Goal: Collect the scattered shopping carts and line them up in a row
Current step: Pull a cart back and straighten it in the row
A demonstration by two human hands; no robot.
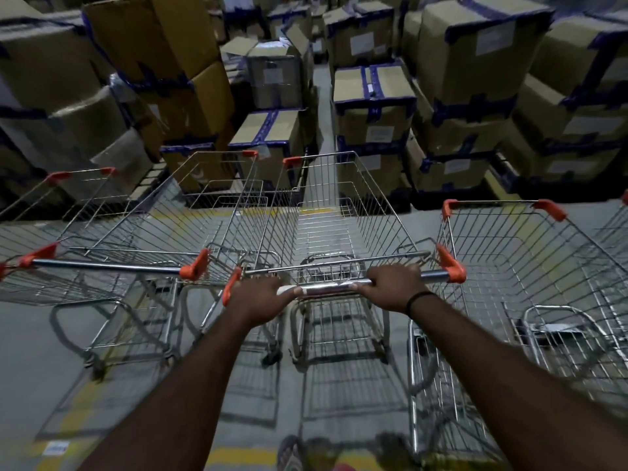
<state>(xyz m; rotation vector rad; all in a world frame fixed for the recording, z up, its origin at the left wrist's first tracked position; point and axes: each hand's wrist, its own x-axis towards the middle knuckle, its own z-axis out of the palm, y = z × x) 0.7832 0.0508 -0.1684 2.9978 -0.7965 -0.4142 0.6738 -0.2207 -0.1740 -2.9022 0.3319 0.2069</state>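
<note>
Your left hand (pixel 260 295) and your right hand (pixel 394 287) are both wrapped tight around the handle bar (pixel 326 289) of the middle cart (pixel 326 212). The hands sit a little apart, one on each side of the bar's middle.

This cart stands on the floor (pixel 40 334) between two others. The left cart (pixel 163 229) is just beside it, and their orange corners look almost touching. The right cart (pixel 530 260) is also just beside it.

The middle cart's long way runs straight out from you. Its nose points at the cardboard boxes (pixel 373 107), toward the gap between two stacks. The carts on each side point much the same way.

To do this step well, I think you should push with both hands the same, so the nose does not swing. Go slowly, because the sides are very close and the wires could snag. The right cart's nose looks nearer to you than the middle cart's nose, so the fronts may not match yet. Line up the handles side by side, and stop well before the boxes.
</note>
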